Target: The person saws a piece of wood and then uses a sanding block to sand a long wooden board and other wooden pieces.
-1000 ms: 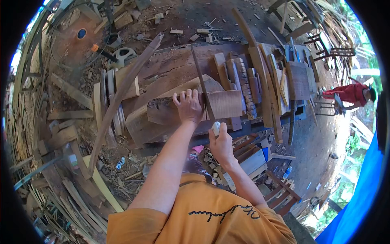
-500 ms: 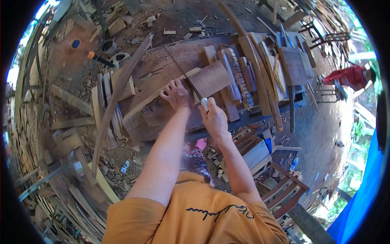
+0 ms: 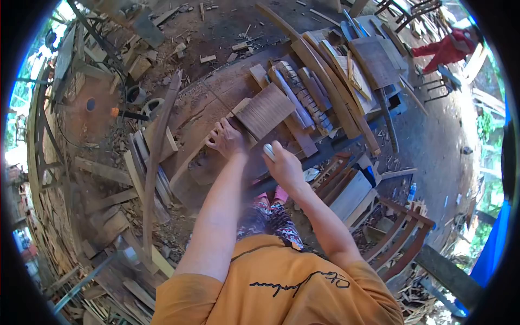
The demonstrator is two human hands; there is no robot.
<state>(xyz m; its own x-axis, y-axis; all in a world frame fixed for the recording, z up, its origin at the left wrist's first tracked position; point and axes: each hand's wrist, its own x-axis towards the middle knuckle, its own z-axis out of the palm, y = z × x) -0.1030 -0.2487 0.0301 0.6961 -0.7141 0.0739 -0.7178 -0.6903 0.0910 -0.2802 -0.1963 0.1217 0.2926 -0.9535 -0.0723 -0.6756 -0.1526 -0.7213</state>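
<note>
My right hand [image 3: 285, 168] is closed around the pale handle [image 3: 268, 151] of a long, thin-bladed tool that looks like a hand saw. Its narrow dark blade [image 3: 219, 99] slants up and left, close along the left edge of a brown wooden board [image 3: 266, 111]. On the left side of the blade, my left hand [image 3: 227, 139] bears down on the wood with bent fingers, holding it. Under the board lies a large, dusty wooden slab [image 3: 184, 122]. Part of the blade near the handle is blurred.
Several wood strips and beams [image 3: 325, 86] lie to the right on the slab. A long curved plank [image 3: 161, 141] leans at the left. Slatted wooden furniture [image 3: 403, 238] stands at lower right. A person in red [image 3: 447, 50] is at the far right, beyond a plastic bottle [image 3: 412, 191].
My right hand has drawn the tool back toward my body, slightly lower. The left hand stays on the wood. The whole view has shifted and turned a little.
</note>
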